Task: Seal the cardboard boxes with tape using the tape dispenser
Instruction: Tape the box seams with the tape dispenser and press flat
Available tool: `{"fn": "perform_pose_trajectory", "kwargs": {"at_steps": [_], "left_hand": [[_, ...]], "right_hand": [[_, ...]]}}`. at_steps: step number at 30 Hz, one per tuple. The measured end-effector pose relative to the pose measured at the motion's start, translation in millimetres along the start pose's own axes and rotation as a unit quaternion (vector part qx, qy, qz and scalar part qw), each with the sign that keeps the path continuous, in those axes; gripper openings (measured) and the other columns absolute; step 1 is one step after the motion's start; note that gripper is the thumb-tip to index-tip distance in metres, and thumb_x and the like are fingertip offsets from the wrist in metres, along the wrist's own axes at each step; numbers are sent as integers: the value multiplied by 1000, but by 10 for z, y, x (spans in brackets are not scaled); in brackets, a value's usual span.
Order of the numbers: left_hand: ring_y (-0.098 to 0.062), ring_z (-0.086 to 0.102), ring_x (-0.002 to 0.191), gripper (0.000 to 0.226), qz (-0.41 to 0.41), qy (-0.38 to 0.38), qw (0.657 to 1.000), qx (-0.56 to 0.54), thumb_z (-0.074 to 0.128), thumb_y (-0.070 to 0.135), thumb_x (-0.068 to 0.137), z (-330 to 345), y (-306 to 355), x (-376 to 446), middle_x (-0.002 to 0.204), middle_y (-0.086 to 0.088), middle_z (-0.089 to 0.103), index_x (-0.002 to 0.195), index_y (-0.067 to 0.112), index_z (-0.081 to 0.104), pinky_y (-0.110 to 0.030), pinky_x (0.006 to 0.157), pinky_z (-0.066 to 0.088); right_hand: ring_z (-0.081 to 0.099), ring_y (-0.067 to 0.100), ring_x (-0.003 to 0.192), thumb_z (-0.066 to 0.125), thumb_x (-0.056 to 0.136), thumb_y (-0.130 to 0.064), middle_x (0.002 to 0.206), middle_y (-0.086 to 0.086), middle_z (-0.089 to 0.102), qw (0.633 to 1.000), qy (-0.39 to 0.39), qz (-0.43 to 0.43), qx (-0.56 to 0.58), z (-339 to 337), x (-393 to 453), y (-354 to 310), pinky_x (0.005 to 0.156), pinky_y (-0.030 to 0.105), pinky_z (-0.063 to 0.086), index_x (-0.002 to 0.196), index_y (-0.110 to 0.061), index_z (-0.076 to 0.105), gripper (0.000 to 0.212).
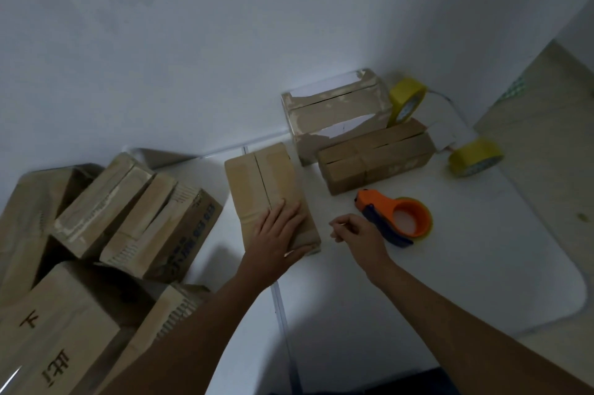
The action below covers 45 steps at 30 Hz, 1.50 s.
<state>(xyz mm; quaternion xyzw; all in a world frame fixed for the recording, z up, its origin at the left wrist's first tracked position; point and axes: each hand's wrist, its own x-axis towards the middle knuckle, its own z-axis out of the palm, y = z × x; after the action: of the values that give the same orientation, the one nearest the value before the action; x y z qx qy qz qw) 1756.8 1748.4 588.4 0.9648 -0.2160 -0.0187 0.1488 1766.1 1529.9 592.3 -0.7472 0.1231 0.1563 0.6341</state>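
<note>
While a pile of boxes (106, 224) at the left waits, several with flaps or seams visibly untaped, the job looks barely begun: two more boxes (360, 134) sit at the back of the white table (466, 266), seemingly handled already. Under the left hand (278, 234), which lies flat with straight fingers, the centre box (263, 182) is brown, oblong, its middle seam open and dark. Just right of it the orange dispenser (397, 218) lies on the table unheld, the right hand (356, 232) loosely curled beside it, pinching something too small to identify.
</note>
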Motion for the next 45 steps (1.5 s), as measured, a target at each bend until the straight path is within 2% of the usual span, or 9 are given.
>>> {"fn": "perform_pose_trajectory", "kwargs": {"at_steps": [5, 13, 21, 28, 32, 35, 37, 41, 45], "left_hand": [[-36, 33, 143, 69, 23, 6, 993, 118, 37, 56, 95, 65, 55, 7, 154, -11, 39, 146, 10, 44, -58, 110, 37], [-37, 20, 148, 104, 50, -8, 987, 153, 78, 48, 73, 37, 3, -59, 161, -12, 23, 154, 7, 26, -55, 116, 28], [-38, 22, 147, 101, 37, -28, 979, 200, 78, 44, 74, 78, 14, -40, 161, -13, 22, 154, 10, 27, -55, 115, 29], [-38, 13, 149, 96, 27, -38, 979, 198, 72, 41, 81, 106, 9, -47, 163, -12, 16, 156, 11, 20, -55, 119, 18], [-38, 16, 149, 97, 28, -39, 980, 191, 74, 41, 79, 80, 17, -41, 162, -13, 18, 155, 10, 22, -56, 118, 21], [-38, 18, 148, 97, 27, -38, 982, 186, 73, 42, 78, 76, 13, -39, 162, -13, 20, 155, 10, 24, -56, 117, 26], [-38, 18, 149, 97, 24, -39, 981, 186, 74, 43, 77, 80, 10, -40, 162, -12, 20, 155, 11, 25, -56, 117, 25], [-37, 17, 149, 100, 24, -39, 982, 183, 76, 41, 75, 109, 1, -39, 162, -11, 20, 155, 12, 24, -56, 117, 25], [-38, 18, 148, 104, 19, -47, 984, 173, 77, 37, 74, 101, 7, -30, 162, -12, 20, 155, 11, 18, -58, 114, 29]], "right_hand": [[65, 7, 76, 60, 93, -12, 75, -4, 69, 1000, 2, -22, -22, 5, 46, 45, 75, 25, 54, 90, -16, 69, 10], [61, 10, 74, 53, 97, -16, 75, -6, 63, 995, -1, -59, -83, 102, 99, 34, 70, 26, 49, 86, -20, 61, 14], [51, 17, 78, 46, 100, -14, 86, 0, 57, 955, -28, -171, -241, 367, 273, 90, 70, 36, 46, 92, -13, 56, 13], [55, 22, 96, 45, 102, -21, 114, 10, 53, 950, -52, -113, -288, 446, 330, 119, 86, 42, 48, 116, -9, 51, 20], [52, 25, 109, 47, 99, -12, 132, 11, 45, 910, -113, -111, -382, 357, 358, 66, 93, 36, 45, 136, -9, 42, 37], [53, 24, 107, 46, 92, 2, 124, 10, 50, 909, -106, -128, -382, 147, 247, 79, 91, 36, 45, 124, -7, 49, 34], [53, 20, 104, 52, 90, -3, 114, 3, 53, 908, -127, -159, -365, 10, 154, 45, 88, 32, 45, 115, -11, 52, 27], [53, 15, 98, 52, 94, -27, 111, -1, 57, 852, -185, -220, -438, 16, 114, -115, 82, 26, 44, 118, -17, 52, 26], [55, 22, 100, 43, 97, -20, 117, 10, 58, 790, -184, -214, -544, 201, 151, -185, 85, 28, 40, 120, -9, 50, 27]]}}
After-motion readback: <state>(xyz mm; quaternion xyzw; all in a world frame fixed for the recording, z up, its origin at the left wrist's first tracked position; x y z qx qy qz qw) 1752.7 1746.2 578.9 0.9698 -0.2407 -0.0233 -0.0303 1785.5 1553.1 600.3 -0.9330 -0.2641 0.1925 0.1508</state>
